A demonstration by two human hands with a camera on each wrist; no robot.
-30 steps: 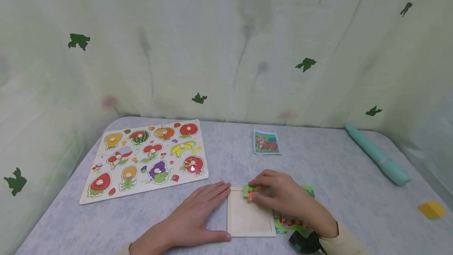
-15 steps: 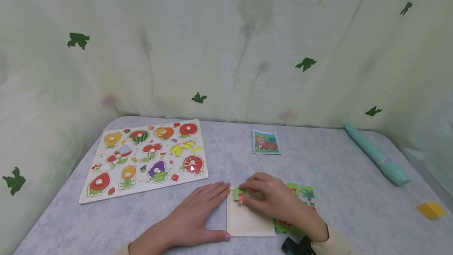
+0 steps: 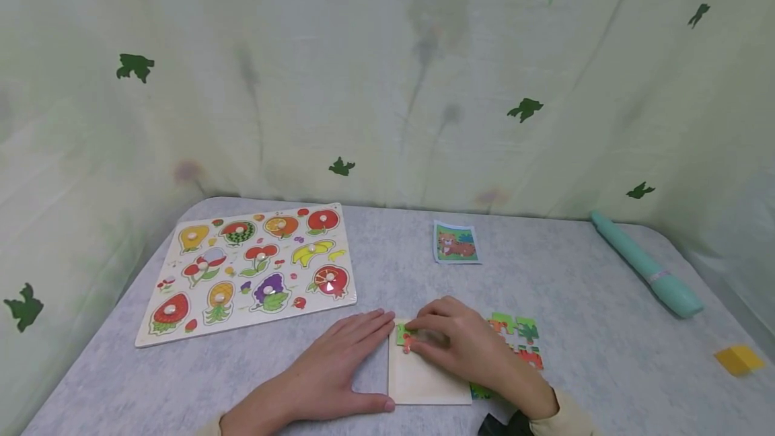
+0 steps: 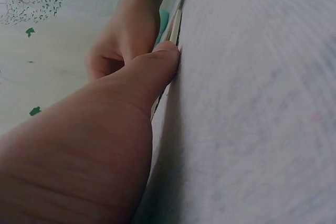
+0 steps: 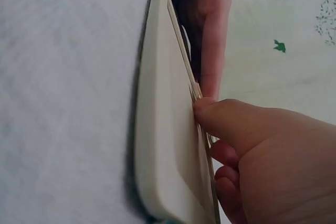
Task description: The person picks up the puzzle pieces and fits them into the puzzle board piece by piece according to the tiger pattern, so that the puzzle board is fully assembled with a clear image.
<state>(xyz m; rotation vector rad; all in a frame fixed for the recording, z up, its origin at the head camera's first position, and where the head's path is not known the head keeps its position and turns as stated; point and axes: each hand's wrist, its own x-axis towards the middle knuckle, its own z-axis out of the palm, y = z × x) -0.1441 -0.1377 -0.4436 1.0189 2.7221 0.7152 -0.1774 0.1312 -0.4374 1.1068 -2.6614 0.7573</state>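
Observation:
A pale wooden puzzle tray (image 3: 428, 379) lies on the table in front of the person. My left hand (image 3: 339, 372) rests flat along its left edge, fingers straight, with the thumb at the near left corner. In the tray's far left corner, my right hand (image 3: 463, 338) pinches a green and orange jigsaw piece (image 3: 402, 335) between thumb and fingers. In the right wrist view the right thumb (image 5: 215, 111) presses down at the tray's inner side; the piece itself is mostly hidden there. Several other jigsaw pieces (image 3: 527, 330) lie right of the tray, partly covered by the right forearm.
A fruit peg puzzle board (image 3: 248, 274) lies at the left. Behind the tray is a small picture card (image 3: 457, 243) of a brown animal. A teal roll (image 3: 648, 264) and a yellow block (image 3: 739, 359) are at the right.
The right hand has moved left with the jigsaw piece, into the tray's far left corner. More loose pieces now show right of the tray. The left hand has stayed put.

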